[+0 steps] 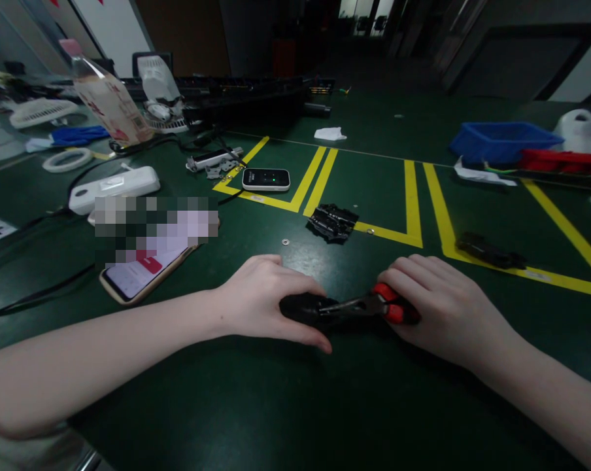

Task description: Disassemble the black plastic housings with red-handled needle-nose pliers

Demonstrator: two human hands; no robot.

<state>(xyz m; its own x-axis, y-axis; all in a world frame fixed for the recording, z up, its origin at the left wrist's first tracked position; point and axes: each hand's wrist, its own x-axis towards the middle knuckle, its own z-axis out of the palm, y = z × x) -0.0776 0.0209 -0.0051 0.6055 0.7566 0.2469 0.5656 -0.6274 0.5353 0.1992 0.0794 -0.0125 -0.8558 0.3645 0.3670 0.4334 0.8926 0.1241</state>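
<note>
At the front middle of the green table, my left hand is closed around a dark plastic part, thumb on the near side. My right hand grips needle-nose pliers by their red and black handles. The pliers' jaws point left and meet the dark part; whether they pinch something there I cannot tell. Beyond the hands lies a black ribbed plastic piece. A small metal ring rests left of that piece, and another ring to its right.
A phone lies left of my left hand, near a white power strip. Farther back are a small black device, a drink bottle and a blue bin. A dark part sits on the yellow tape at right.
</note>
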